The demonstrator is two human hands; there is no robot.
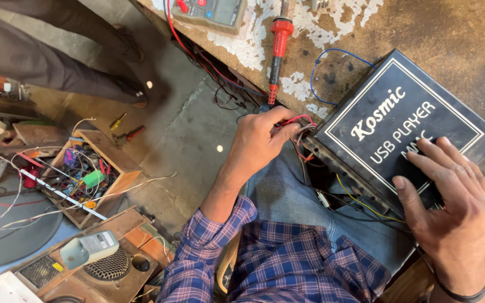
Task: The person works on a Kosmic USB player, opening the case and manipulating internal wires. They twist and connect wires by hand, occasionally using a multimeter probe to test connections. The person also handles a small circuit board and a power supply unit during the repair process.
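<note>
Your left hand (259, 140): grip pinched shut on red and white wires (298, 124). Your right hand (450, 202): open, flat on black box (377, 112), desk (422, 28).

Beside the left grip (260, 136), red and black wires (298, 130) are showing. Under the right grip (450, 207), the box (399, 120) is showing black with a white border. Behind the left grip, a red-handled tool (279, 47) is lying on the brown, white-flaked surface (450, 28). The sleeve (209, 247) is showing blue-purple checks.

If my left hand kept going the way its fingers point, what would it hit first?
Probably the black metal box: the left hand pinches red wires right at its near corner, fingers aimed that way. Depth is hard to judge.
</note>
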